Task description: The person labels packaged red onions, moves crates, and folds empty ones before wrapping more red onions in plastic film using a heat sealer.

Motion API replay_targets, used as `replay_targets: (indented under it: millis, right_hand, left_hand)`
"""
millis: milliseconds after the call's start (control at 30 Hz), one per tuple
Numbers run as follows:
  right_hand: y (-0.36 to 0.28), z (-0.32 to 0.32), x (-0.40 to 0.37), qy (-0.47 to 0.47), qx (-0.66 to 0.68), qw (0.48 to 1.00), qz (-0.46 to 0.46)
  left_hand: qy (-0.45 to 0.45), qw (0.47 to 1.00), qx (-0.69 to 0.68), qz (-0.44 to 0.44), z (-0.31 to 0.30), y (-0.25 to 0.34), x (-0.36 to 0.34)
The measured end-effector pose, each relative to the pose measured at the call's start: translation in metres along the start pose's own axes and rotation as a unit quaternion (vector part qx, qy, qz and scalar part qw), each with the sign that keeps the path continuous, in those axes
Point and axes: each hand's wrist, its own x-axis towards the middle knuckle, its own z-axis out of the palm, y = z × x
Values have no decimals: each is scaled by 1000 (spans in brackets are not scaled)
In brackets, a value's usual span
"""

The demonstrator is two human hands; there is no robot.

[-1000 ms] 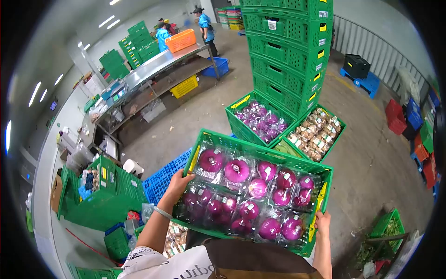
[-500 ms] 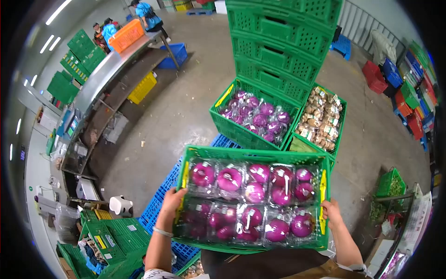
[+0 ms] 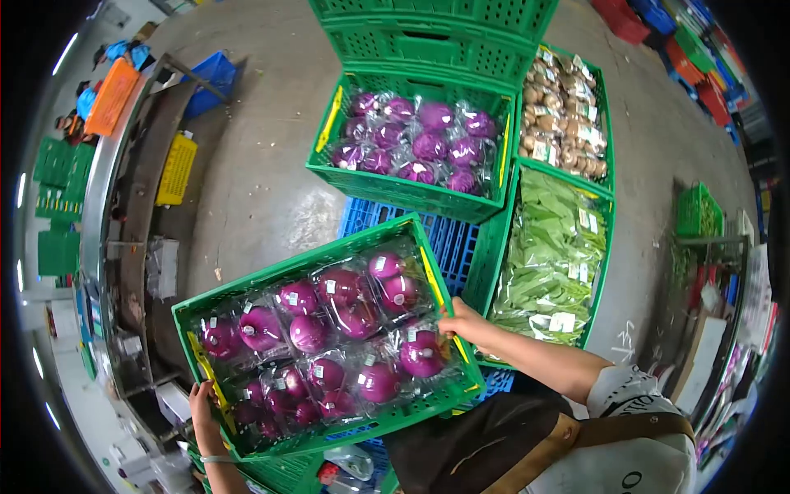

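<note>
A green plastic crate (image 3: 362, 428) hangs tilted in front of me, its right end farther away than its left. Inside lie clear plastic packs of purple onions (image 3: 357, 321) with small white labels. My left hand (image 3: 203, 405) grips the crate's left end beside a yellow strip. At the opposite end, my right hand (image 3: 462, 321) is closed around the rim. Beyond the crate, wrapped purple cabbages (image 3: 429, 146) fill another green crate (image 3: 395, 188). To the right of my right hand is a crate of bagged leafy greens (image 3: 547, 255).
Packs of mushrooms (image 3: 559, 115) fill a crate behind the greens. Green crates (image 3: 428, 51) are stacked behind the cabbages. A blue pallet (image 3: 448, 247) lies on the floor beneath. On the left runs a long metal-edged table (image 3: 105, 189) with an orange crate (image 3: 113, 97); people stand behind it.
The onion crate has swung left and tilted, its right end now farther away. My view has shifted, bringing the leafy greens fully into sight. Both hands keep their hold.
</note>
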Motion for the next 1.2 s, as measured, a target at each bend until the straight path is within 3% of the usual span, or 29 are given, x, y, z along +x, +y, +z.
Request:
replay_targets:
  millis: [167, 400, 467, 533, 667, 733, 800, 833, 933, 1000, 1067, 1133, 1167, 1200]
  right_hand:
    - [33, 1, 72, 83, -33, 994, 64]
    - [99, -40, 154, 246, 23, 962, 116]
    - [136, -60, 189, 285, 55, 949, 119]
    - [165, -85, 217, 255, 105, 950, 146]
    - [168, -89, 242, 322, 205, 905, 190]
    - [181, -100, 257, 341, 232, 890, 192]
    - [177, -102, 269, 369, 241, 877, 192]
    - [181, -104, 275, 413, 125, 874, 225]
    - [206, -111, 303, 422, 35, 878, 223]
    - [256, -127, 327, 534, -116, 807, 224]
    - [258, -116, 314, 492, -124, 815, 281]
    - [217, -109, 314, 457, -122, 824, 311]
    - [203, -109, 317, 444, -120, 828, 319]
    - [201, -110, 320, 449, -135, 825, 315]
  left_hand:
    - [-79, 996, -21, -22, 48, -14, 96]
    - [-184, 980, 9, -75, 188, -36, 227]
    - [-224, 973, 48, -41, 228, -44, 263]
    - [-230, 970, 43, -61, 269, -37, 275]
    - [-243, 964, 106, -22, 336, -50, 328]
    - [-239, 967, 69, -54, 370, -33, 319]
    - [-279, 956, 72, -52, 399, -54, 368]
    - [-266, 961, 76, -30, 415, -54, 373]
    - [-214, 974, 69, 17, 449, -67, 376]
    - [-197, 976, 78, 53, 477, -72, 388]
    - [-172, 975, 116, 76, 470, -89, 399]
    - [-139, 966, 190, 107, 471, -99, 413]
    - [-111, 962, 236, 79, 473, -88, 402]
    - [-120, 966, 192, 127, 475, -98, 410]
